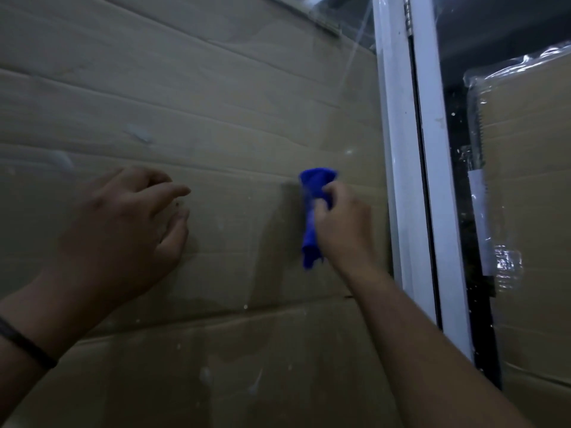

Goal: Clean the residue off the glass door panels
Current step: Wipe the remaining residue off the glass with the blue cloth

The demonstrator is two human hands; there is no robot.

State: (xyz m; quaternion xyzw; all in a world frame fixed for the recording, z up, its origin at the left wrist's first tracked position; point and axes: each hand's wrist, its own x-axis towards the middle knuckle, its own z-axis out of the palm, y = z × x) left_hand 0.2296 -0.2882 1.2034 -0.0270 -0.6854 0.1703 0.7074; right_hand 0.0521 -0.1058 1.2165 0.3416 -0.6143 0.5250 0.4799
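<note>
Up against the glass, head view: I look at the glass door panel (216,118), with brown cardboard (185,72) showing behind it
Right hand: my right hand (343,223) sits right of centre on the pane, near the white door frame (398,149)
Right fingers: curled round a bunched blue cloth (313,208), gripping it, with the cloth against the glass
Cloth: one end sticks up above my knuckles, the other hangs below my hand
Left hand: my left hand (123,230) rests on the same pane, well left of the cloth
Left fingers: loosely spread, holding nothing, with the fingertips on the glass
Left wrist: a dark band (24,344) circles it
Residue: pale smears (139,134) above my left hand, more whitish streaks (207,375) low on the pane, small white specks scattered over it
Right side: a second glass panel (494,41) beyond the frame, with plastic-wrapped cardboard (531,180) behind it
</note>
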